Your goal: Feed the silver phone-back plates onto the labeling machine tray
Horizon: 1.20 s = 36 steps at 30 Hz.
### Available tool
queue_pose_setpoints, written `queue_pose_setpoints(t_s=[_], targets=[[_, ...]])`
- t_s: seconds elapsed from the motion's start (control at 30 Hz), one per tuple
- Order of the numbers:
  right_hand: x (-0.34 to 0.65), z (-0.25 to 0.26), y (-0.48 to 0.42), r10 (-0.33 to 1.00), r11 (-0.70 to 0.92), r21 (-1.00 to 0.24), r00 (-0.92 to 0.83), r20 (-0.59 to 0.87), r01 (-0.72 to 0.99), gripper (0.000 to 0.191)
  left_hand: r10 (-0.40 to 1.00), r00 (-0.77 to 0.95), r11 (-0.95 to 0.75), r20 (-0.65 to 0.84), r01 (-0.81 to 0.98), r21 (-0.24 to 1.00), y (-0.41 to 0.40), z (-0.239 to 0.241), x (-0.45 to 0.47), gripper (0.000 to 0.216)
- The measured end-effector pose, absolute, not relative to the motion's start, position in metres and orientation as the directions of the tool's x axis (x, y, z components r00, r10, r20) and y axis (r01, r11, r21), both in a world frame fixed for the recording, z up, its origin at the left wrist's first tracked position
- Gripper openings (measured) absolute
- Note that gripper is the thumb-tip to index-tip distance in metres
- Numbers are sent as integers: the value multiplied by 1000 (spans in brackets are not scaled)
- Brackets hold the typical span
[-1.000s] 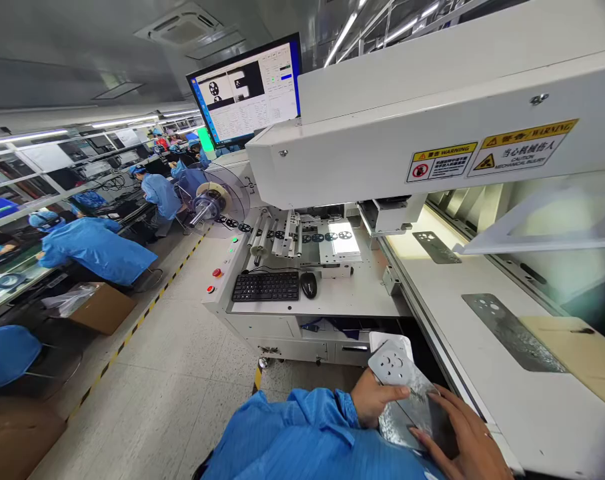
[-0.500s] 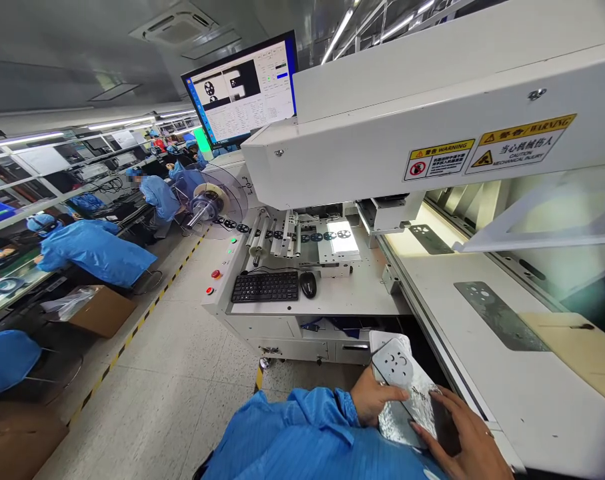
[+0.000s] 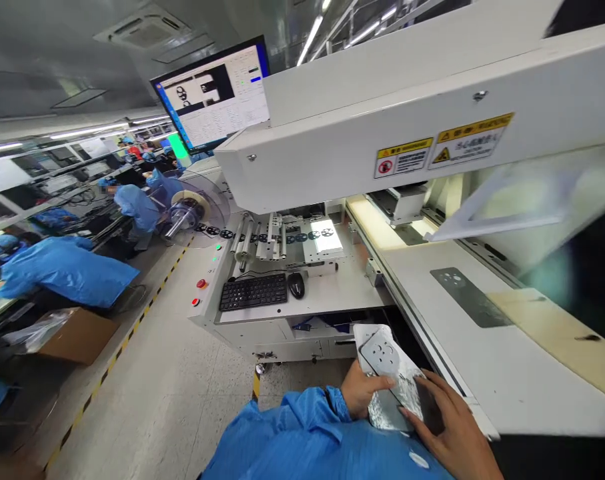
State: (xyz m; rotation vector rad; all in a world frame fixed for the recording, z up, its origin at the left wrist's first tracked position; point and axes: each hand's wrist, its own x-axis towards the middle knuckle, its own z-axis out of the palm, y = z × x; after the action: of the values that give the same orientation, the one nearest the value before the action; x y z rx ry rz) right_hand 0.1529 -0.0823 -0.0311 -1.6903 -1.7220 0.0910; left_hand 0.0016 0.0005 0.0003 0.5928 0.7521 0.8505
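In front of my chest, both hands hold a small stack of phone back panels (image 3: 382, 360), tilted, with a cluster of round camera holes at the upper end and a shiny, film-like surface. My left hand (image 3: 359, 390) grips the left edge, its thumb lying across the face. My right hand (image 3: 449, 420) is wrapped round the right edge near the lower end, fingers on the face. I cannot tell how many panels are stacked. On the white machine bed to the right lies another dark phone back panel (image 3: 469, 297), with the same round holes.
A machine beam (image 3: 362, 147) with warning labels spans above the bed. Beneath it is a machine head (image 3: 402, 203). On the left ledge are a keyboard (image 3: 253, 292), a mouse (image 3: 296, 285) and red buttons (image 3: 201, 284). A monitor (image 3: 212, 93) stands behind. Co-workers in blue gowns (image 3: 72, 270) sit left.
The view has shifted, so the machine appears further left. Under the beam, the machine head has moved right, over the far panel on the lit bed. My hands keep their hold on the stack.
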Motion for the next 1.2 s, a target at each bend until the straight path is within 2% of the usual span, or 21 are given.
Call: queue_pose_setpoints(t_s=[0.13, 0.3, 0.4, 0.6, 0.8, 0.9, 1.07, 1.2], targets=[[150, -32, -87, 902, 111, -549, 148, 406, 829, 47, 832, 421, 531, -362, -414, 739, -4, 7, 0, 62], [148, -25, -92, 912, 77, -572, 174, 372, 817, 47, 834, 427, 506, -350, -337, 794, -8, 14, -2, 47], [149, -19, -96, 924, 48, -579, 184, 334, 814, 46, 826, 427, 522, -367, -335, 784, -8, 13, -1, 45], [162, -10, -102, 901, -23, -593, 273, 336, 805, 44, 781, 453, 589, -430, -303, 750, -7, 6, 0, 58], [180, -3, -106, 865, -80, -593, 351, 358, 801, 43, 730, 529, 626, -432, -263, 734, -6, 13, 0, 64], [176, -4, -109, 871, -71, -608, 347, 349, 791, 44, 736, 521, 614, -432, -246, 750, -6, 13, 0, 65], [161, -12, -110, 911, -38, -628, 286, 299, 777, 47, 763, 436, 618, -477, -275, 737, -7, 11, 3, 81], [156, -16, -109, 926, -6, -613, 236, 296, 790, 46, 757, 424, 629, -496, -273, 728, -6, 11, 5, 77]])
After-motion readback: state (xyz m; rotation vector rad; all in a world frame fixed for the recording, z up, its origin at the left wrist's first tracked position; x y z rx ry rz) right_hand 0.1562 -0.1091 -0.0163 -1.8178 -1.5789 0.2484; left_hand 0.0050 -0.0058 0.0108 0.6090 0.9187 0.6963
